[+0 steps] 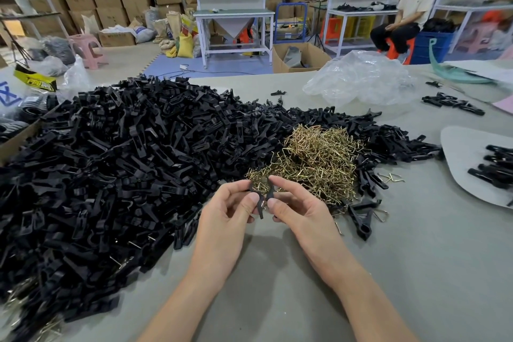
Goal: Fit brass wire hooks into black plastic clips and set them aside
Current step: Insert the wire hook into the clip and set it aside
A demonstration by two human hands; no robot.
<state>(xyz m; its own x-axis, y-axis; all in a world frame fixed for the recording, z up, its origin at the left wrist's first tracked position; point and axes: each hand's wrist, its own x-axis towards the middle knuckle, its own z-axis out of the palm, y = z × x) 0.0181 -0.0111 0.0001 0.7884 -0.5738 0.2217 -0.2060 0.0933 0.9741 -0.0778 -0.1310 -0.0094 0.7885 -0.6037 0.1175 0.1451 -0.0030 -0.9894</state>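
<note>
At lower centre of the frame, a worker's left hand (pixel 227 216) and right hand (pixel 299 211) pinch a black plastic clip (pixel 262 201) between thumbs and fingertips, one hand on each half, raised off the surface (pixel 402 272), likely so a hook can be pressed home from both sides; whether brass wire is already seated cannot be told against the pile behind. The brass wire hooks (pixel 316 158) lie heaped just beyond the fingers, within short reach, and the loose clips (pixel 125 164) spread across the left and centre. Assembled clips (pixel 497 169) rest on a grey mat (pixel 458 147) at the right edge, apparently the set-aside spot. Bare room lies in the lower right, giving a free path to the mat; the left is crowded by the heap
</note>
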